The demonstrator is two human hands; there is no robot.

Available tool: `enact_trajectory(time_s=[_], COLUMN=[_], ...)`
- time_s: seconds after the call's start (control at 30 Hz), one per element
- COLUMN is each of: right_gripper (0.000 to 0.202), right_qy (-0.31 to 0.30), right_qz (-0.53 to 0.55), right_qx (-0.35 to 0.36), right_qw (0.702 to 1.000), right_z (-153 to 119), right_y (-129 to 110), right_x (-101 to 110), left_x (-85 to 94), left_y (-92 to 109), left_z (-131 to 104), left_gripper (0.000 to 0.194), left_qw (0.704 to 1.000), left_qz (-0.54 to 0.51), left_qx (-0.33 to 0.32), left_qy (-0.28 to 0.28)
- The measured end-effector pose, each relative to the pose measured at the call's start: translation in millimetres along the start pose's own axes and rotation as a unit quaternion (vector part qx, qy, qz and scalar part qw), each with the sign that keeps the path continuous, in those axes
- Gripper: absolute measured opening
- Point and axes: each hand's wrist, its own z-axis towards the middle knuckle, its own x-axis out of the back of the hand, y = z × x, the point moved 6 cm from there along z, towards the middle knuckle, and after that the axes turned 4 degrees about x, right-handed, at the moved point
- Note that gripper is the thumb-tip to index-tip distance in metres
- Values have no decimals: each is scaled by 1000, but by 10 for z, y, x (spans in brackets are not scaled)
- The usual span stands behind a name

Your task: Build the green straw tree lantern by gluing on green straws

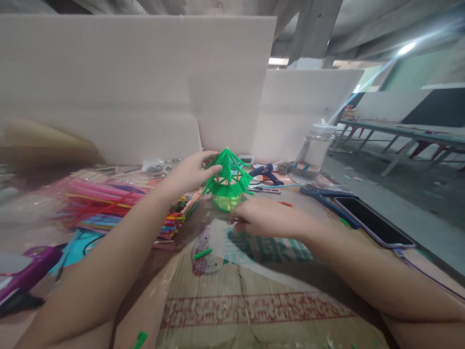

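Note:
A small green model pavilion [228, 186] with a pointed, two-tiered roof of thin green sticks stands upright near the table's middle. My left hand [198, 169] grips its roof from the left, thumb in front and the other fingers partly hidden behind. Close to the base, at the lower right, my right hand [259, 216] is closed with curled fingers; what they hold, if anything, I cannot make out. Just in front lies a clear protractor-like plate [206, 257] with a short green stick [202, 254] on it.
Left are bundled coloured sticks [176, 218], pink and red strips [105, 196] and a purple glue gun [34, 266]. Behind the model lies a blue glue gun [267, 173]. A clear bottle [314, 150] and a phone [372, 220] are right. White boards [138, 82] stand behind.

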Motion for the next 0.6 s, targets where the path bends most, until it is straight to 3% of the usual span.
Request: enact_trajectory(time_s=[0.17, 0.3, 0.4, 0.6], right_gripper=[31, 19, 13, 11], right_qy=[78, 84, 83, 97], right_qz=[67, 44, 40, 38], right_qx=[93, 133, 96, -66], right_qw=[990, 987, 991, 992], right_z=[226, 291, 225, -189], right_y=[-333, -383, -257, 170], right_x=[-429, -639, -577, -320], left_x=[37, 43, 67, 253], left_y=[26, 21, 13, -28], left_z=[-9, -20, -21, -37], left_gripper=[51, 50, 50, 53], left_qw=[1000, 1000, 1000, 999], left_qz=[-7, -8, -15, -16], left_qx=[4, 17, 19, 45], left_qy=[-1, -10, -7, 23])
